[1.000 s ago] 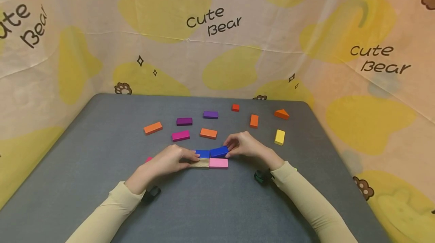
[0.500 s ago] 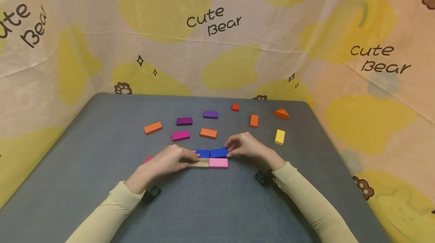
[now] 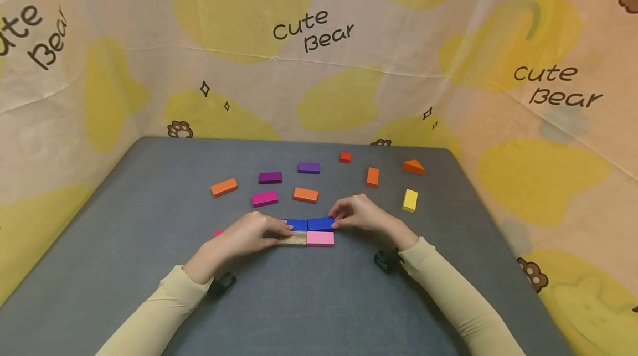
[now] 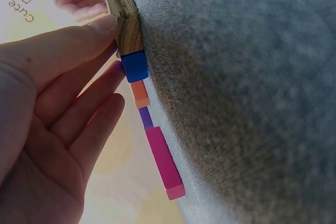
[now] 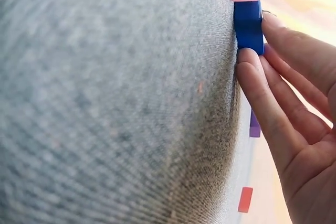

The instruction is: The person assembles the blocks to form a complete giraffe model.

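Note:
Four-sided blocks lie together mid-table in two rows in the head view. At the front, a bare wooden block (image 3: pixel 295 240) sits end to end with a pink block (image 3: pixel 320 239). Behind them are a left blue block (image 3: pixel 299 225) and a right blue block (image 3: pixel 320 225). My left hand (image 3: pixel 249 236) pinches the left end, thumb at the wooden block (image 4: pixel 128 34), fingertips by the left blue block (image 4: pixel 135 66). With thumb and fingertips, my right hand (image 3: pixel 363 214) pinches the outer end of the right blue block (image 5: pixel 248 27). Fingers hide parts of both ends.
Behind the rows lie loose blocks: magenta (image 3: pixel 265 199), orange (image 3: pixel 305 195), dark purple (image 3: pixel 270 178), violet (image 3: pixel 309 168), red (image 3: pixel 345 158), yellow (image 3: pixel 410 201) and others. A pink-red block (image 3: pixel 218 233) is mostly hidden behind the left wrist. Patterned cloth (image 3: pixel 319 96) hangs behind the grey table (image 3: pixel 319 300).
The right blue block has gone from tilted to nearly in line with the left blue block, lowered by my right hand. My left hand stays in place.

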`<action>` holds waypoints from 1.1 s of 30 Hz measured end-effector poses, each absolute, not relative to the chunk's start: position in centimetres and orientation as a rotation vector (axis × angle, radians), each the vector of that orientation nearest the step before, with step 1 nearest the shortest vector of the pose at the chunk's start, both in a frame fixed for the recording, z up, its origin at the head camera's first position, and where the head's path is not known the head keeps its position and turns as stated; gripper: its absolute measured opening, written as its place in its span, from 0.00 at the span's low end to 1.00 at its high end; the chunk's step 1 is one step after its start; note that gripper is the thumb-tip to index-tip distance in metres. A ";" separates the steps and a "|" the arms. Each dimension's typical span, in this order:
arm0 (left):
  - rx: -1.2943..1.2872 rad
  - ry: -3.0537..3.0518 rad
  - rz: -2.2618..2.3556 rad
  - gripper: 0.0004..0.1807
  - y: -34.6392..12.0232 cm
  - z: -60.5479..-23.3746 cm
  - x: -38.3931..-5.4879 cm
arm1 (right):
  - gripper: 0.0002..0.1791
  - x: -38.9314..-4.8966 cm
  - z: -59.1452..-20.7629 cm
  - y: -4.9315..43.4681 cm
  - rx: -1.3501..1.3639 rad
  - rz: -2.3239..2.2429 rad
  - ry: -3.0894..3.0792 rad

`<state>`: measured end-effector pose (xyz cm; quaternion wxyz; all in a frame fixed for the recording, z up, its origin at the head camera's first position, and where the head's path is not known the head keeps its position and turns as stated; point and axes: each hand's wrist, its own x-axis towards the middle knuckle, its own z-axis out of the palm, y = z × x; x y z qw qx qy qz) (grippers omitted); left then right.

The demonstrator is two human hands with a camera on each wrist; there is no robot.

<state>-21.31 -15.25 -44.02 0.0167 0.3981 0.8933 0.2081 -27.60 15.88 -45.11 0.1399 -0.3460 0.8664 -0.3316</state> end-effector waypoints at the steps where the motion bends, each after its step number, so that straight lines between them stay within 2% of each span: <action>1: 1.238 2.778 0.646 0.16 -15.2 -44.0 -21.3 | 0.13 -27.6 -45.1 15.9 -0.999 -0.957 2.504; 33: 1.243 2.777 0.653 0.16 -15.3 -43.9 -21.2 | 0.12 -27.3 -45.0 15.6 -1.024 -0.965 2.483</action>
